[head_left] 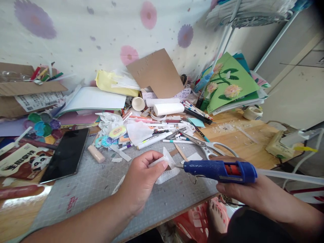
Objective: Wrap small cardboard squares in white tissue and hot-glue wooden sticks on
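Fingers of the left hand pinch a white textured sheet over the cutting mat; the right hand grips a blue glue gun, nozzle just beside that sheet; work looks midway, one raised flap seemingly unglued.

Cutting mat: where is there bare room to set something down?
Bare mat lies between the black phone and left forearm, and between the left hand and the front edge. The far side is crowded with markers, scissors and paper scraps.
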Demonstrator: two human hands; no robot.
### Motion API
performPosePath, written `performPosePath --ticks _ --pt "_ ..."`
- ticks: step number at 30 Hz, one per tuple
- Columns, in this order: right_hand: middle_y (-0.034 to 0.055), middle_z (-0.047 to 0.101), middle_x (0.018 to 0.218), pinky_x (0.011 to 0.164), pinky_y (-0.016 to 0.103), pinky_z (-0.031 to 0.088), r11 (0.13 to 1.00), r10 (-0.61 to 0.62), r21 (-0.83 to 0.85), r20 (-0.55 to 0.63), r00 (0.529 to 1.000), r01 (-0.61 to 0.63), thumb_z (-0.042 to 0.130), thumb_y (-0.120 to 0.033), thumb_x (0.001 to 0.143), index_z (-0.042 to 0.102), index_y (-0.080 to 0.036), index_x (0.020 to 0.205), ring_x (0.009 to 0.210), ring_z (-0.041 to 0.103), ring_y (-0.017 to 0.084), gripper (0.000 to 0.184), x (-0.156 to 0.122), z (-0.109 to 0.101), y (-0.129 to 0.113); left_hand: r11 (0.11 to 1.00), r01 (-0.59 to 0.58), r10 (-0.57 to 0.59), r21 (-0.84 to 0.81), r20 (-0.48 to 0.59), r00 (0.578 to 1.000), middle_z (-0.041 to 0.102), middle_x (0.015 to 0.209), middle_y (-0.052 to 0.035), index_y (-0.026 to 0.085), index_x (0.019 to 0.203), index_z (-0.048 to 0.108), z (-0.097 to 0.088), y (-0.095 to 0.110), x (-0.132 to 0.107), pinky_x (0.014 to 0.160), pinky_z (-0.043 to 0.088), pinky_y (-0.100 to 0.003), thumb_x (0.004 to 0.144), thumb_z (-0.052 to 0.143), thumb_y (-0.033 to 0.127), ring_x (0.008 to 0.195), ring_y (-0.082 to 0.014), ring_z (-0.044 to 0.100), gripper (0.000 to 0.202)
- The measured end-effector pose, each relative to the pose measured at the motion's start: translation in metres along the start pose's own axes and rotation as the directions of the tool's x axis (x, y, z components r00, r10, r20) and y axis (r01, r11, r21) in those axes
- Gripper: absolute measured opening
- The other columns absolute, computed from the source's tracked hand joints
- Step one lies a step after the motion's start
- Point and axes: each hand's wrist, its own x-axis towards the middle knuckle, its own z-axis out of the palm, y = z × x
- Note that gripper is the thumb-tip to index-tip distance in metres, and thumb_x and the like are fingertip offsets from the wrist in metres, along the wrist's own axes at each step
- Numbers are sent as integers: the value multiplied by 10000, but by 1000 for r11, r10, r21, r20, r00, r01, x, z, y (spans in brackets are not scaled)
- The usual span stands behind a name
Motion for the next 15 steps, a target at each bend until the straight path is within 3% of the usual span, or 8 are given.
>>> performPosePath --ticks 3,8,11,13,15 --pt "109 698 1026 737 440 571 1000 7 4 -19 1000 -7 684 -428 681 681 -233 1013 903 671 320 385 0 -1 0 1000 -9 9 -19 1 1000 590 652 38 182 730 643 0 1 0 573 358 -200 755 656 288 598 -82 474 109" --pt "119 701 981 756 451 564 999 0 53 37 999 -2 672 -400 705 678 -213 974 859 675 320 327 -1 -4 -3 997 14 -15 -71 -5 1000 593 626 43 176 715 645 2 5 0 523 337 -186 737 677 278 560 -69 456 109" --pt "131 677 1054 789 452 553 996 -3 88 42 999 -1 686 -376 719 655 -215 1042 964 650 333 361 -4 -6 2 990 36 -34 -134 17 999 618 640 28 170 721 652 3 5 1 537 359 -194 729 688 291 577 -80 494 126" --pt "129 655 1118 813 447 545 995 -31 96 71 997 24 680 -358 742 635 -232 1094 1003 638 321 377 -5 -8 6 981 63 -59 -183 26 998 630 639 20 166 716 654 4 5 2 542 370 -201 717 697 282 574 -85 509 124" --pt "113 656 1130 830 451 540 994 -83 75 17 996 82 693 -373 731 632 -259 1102 1011 635 317 392 -6 -9 8 970 88 -85 -227 25 996 629 624 17 161 698 653 4 4 3 536 370 -204 702 707 264 559 -85 510 116"
